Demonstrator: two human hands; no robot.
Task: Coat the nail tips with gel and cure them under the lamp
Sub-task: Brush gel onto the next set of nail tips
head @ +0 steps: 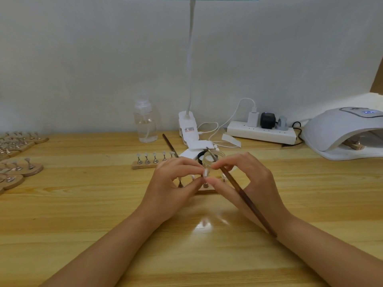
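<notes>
Head view: the left hand (pixel 176 183) and right hand (pixel 244 179) meet over the middle of the table (pixel 83 214), fingertips almost touching. Between them sits a clear nail tip (pixel 205 173), pinched at its edges by the left fingers (pixel 194 165), thumb below and forefinger above. The right fingers (pixel 222 164) are curled round a brown brush (pixel 244 195), held pen-like near its metal ferrule; the handle runs back over the right wrist, and the bristle end points up past the fingers toward the gel jar (pixel 213 159) just behind them. Under the fingers lies a wooden holder (pixel 205 190) with small stands, partly hidden by both hands. A second holder (pixel 153 160) with five tips stands just beyond the left fingers. The curing lamp (pixel 344 131) is well off to the right of the right fingers.

The tip looks very light, thin and springy, smooth enough to slip or flick away; holding its side edges seems best, keeping the top face free for gel. The brush is light and stiff, best gripped low for control
</notes>
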